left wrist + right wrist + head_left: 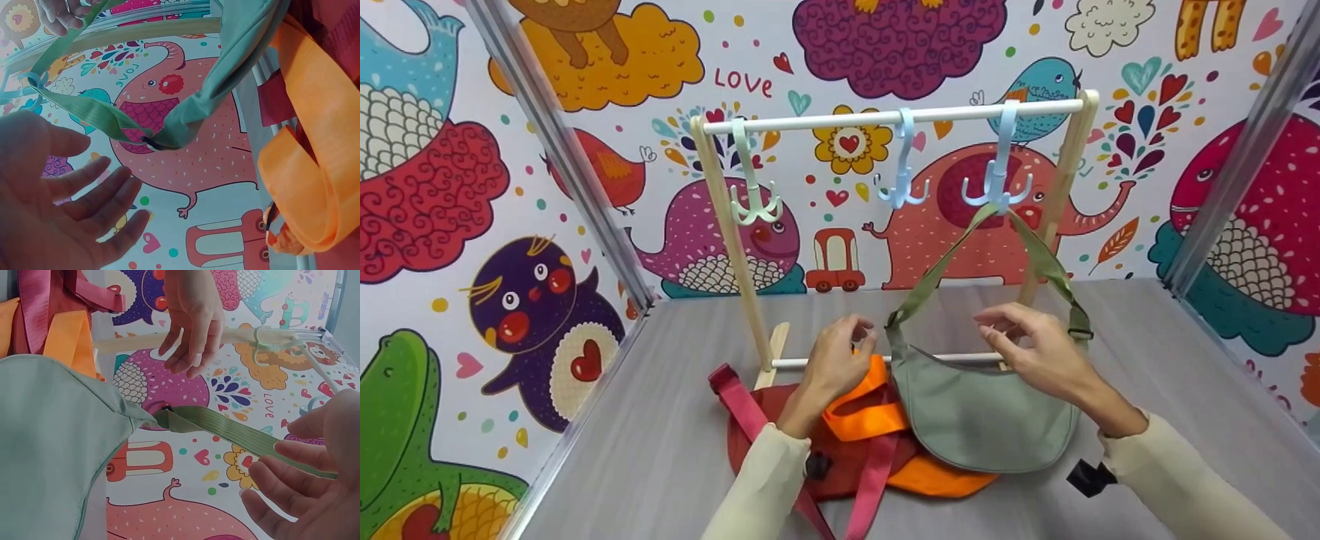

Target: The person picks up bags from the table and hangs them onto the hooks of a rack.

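Observation:
A grey-green shoulder bag (990, 412) hangs by its green strap (941, 274) from the rightmost blue hook (997, 180) on the rack. To the left of the bag's strap is my left hand (838, 360), its fingers loosely bent and holding nothing. My right hand (1042, 352) hovers in front of the bag's opening, between the two sides of the strap; in the right wrist view its fingers (292, 481) are spread and relaxed. Below my left hand lie a red bag (840, 465) with pink straps and an orange bag (945, 478) with an orange strap (870, 420).
A wooden rack with a white top rail (840, 121) stands on the grey table (660, 420). A pale green hook (751, 180) and a middle blue hook (903, 172) also hang from it. Walls printed with cartoon animals enclose the back and sides.

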Available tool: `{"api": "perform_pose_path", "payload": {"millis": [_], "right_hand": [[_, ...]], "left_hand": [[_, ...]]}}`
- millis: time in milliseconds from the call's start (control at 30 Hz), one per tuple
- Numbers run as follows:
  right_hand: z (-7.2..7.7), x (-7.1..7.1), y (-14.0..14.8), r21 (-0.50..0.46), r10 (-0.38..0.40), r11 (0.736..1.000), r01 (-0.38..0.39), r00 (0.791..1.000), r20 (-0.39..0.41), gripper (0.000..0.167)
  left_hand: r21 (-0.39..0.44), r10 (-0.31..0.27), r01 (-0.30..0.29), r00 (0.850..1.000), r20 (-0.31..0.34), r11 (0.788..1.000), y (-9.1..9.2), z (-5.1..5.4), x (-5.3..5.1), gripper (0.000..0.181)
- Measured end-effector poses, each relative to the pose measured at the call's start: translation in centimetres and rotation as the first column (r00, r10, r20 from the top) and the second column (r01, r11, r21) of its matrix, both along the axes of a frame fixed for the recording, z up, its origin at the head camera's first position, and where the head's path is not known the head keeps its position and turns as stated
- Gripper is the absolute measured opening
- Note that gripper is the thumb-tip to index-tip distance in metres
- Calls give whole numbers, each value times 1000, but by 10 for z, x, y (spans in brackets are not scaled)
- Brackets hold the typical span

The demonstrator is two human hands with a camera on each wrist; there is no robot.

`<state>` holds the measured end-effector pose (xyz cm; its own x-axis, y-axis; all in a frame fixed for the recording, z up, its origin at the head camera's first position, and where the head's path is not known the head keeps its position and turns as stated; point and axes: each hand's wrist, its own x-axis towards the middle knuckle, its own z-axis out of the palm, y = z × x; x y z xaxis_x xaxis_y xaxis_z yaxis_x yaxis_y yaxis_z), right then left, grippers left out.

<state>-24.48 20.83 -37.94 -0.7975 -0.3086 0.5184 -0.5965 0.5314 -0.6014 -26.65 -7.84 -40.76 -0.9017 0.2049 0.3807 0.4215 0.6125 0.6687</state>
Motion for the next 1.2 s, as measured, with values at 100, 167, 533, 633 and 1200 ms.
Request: {"api": "perform_pose_path", "payload": {"millis": [100,167,533,633,1200], "right_hand": [[-2,0,-3,7,8,1000,-8,1000,16,18],[-3,0,-4,14,12,1000,-12,1000,25,18],[-9,1,-14,22,48,999,-49,998,38,17],[-11,1,-15,19,70,997,-71,997,44,17],[-26,4,-28,34,141,989,-145,986,93,14]], "left_hand": [[-1,-6,6,1000,21,1000,-2,0,1,21],[-1,-6,6,1000,29,1000,-3,0,1,20],[-13,-4,4,998,66,1000,-9,0,3,20],[-10,-5,6,997,77,1000,-10,0,4,19],[-76,-5,17,989,146,997,-19,-4,7,21]]}}
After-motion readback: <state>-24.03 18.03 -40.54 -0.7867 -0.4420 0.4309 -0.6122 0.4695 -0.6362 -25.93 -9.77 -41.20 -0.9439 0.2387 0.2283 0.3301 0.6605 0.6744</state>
